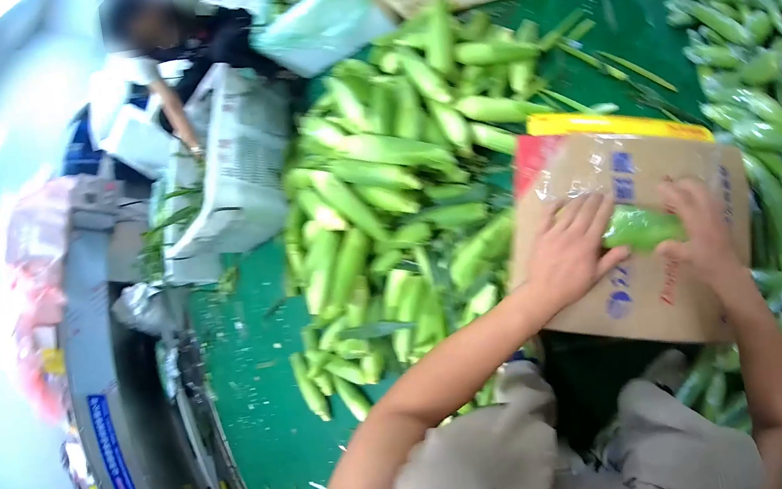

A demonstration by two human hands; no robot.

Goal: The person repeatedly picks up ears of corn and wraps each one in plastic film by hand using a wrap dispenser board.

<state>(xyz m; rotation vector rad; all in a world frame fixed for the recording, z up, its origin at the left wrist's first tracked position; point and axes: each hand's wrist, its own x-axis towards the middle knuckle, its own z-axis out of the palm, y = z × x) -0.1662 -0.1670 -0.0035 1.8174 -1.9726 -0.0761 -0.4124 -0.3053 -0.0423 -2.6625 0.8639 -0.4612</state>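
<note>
A glossy green corn ear (644,227) lies on cardboard (698,300), long axis left to right, between spread left hand (568,243) and half-curled right hand (698,224); I cannot tell whether either grips.

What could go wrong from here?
1. Slip: the wrapped corn ear between the left hand and right hand looks glossy; it might skid on the cardboard.

2. Mix-up: the cardboard lies between an unwrapped pile and a wrapped pile; a dropped ear could join the wrong one.
</note>
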